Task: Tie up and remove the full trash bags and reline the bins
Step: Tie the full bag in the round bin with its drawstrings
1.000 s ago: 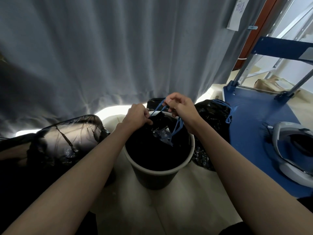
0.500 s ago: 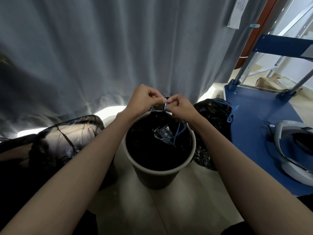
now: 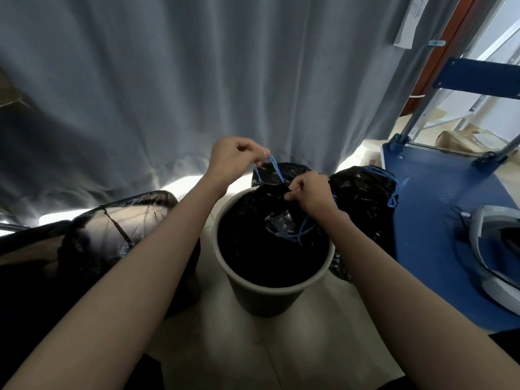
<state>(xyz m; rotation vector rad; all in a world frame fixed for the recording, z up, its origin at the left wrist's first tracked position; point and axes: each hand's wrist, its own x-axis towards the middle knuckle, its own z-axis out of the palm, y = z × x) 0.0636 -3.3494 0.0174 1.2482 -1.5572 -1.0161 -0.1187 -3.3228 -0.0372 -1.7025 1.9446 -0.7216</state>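
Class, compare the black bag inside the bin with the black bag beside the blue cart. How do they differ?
The bag in the bin sits inside the bin; the bag by the cart stands on the floor. The left hand is pulling the first one's blue drawstring; the second's is knotted, untouched. Both are glossy black.

paper note (image 3: 409, 21) on curtain, writing illegible

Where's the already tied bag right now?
In the head view the tied bag sits on the floor right of the bin, touching it, between the bin and the blue cart, just beyond the right hand.
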